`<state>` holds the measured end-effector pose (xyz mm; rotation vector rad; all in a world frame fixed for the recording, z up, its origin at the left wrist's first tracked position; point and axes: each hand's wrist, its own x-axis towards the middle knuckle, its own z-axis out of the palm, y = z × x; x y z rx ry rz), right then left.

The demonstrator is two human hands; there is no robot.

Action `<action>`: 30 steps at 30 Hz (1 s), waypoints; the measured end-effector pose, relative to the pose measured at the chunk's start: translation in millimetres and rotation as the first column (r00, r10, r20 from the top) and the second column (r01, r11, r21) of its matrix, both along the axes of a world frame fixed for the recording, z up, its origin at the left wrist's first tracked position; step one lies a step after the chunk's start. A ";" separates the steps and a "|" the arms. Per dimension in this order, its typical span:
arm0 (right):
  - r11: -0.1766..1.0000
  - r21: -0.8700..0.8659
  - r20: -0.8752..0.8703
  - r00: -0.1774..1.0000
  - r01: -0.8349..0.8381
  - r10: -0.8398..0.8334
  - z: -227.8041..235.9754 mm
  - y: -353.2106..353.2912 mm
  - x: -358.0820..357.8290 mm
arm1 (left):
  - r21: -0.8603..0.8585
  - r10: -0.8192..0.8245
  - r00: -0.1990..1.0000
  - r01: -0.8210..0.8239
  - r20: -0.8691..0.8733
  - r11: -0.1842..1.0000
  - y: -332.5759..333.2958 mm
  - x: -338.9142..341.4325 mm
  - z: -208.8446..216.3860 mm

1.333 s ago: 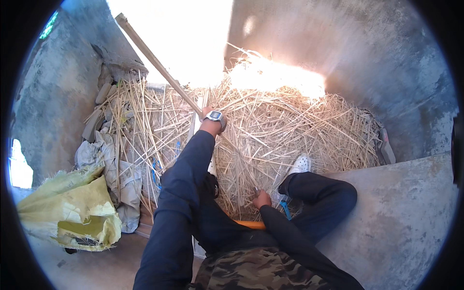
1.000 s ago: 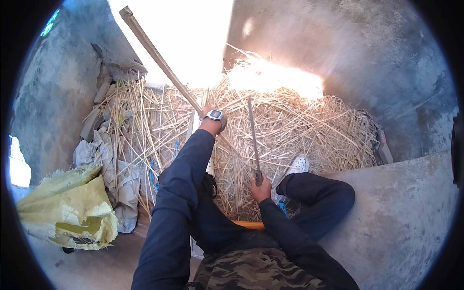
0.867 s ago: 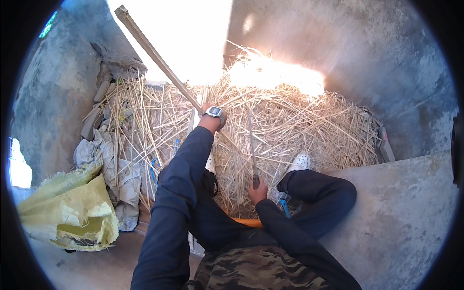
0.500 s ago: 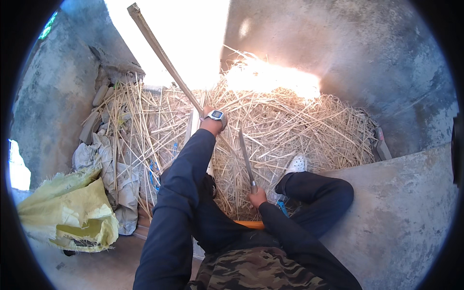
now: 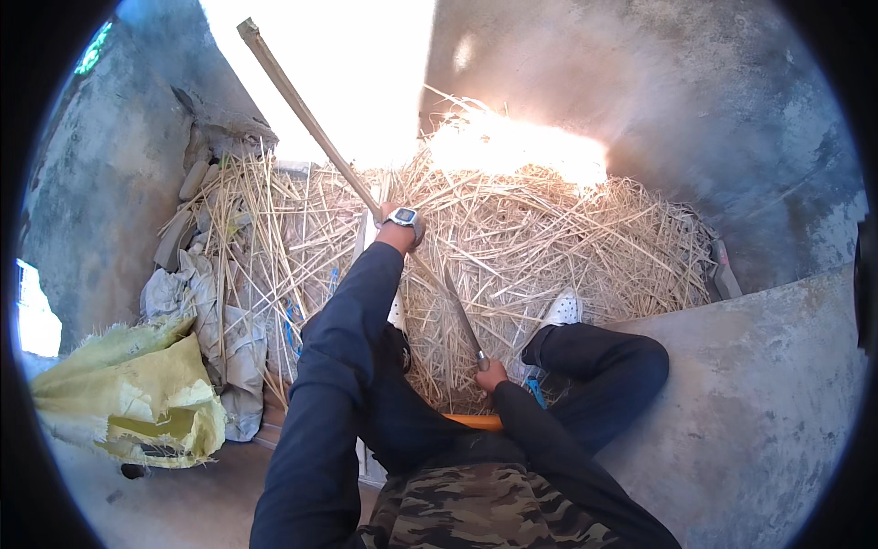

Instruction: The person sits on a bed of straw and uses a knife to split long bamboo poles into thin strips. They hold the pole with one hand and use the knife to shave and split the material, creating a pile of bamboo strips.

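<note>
My left hand (image 5: 395, 222), with a watch on its wrist, grips a long bamboo stick (image 5: 306, 112) that slants up to the upper left, over the heap of straw. My right hand (image 5: 491, 374) holds a long knife (image 5: 460, 311) by its handle, low in front of my body. The blade points up and left, its tip near the stick just below my left hand. I sit with my legs apart, a white shoe (image 5: 561, 309) resting at the edge of the straw.
A big pile of dry straw (image 5: 540, 238) fills the corner between grey concrete walls. Grey sacks (image 5: 215, 311) and a yellow woven bag (image 5: 137, 398) lie at the left. A concrete slab (image 5: 759, 393) runs along the right. An orange object (image 5: 473, 422) lies under me.
My right hand picked up the knife and raised it, then brought the blade down along the stick. The stick's far end shifted slightly right. My left hand stayed in place.
</note>
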<state>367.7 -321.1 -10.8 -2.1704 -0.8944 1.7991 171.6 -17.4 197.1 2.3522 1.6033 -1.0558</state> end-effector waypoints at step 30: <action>0.560 0.824 0.068 0.965 0.090 -0.255 113.9 48.6 -12.6 | 0.263 -0.015 0.991 -0.021 0.133 0.965 -28.4 28.7 34.2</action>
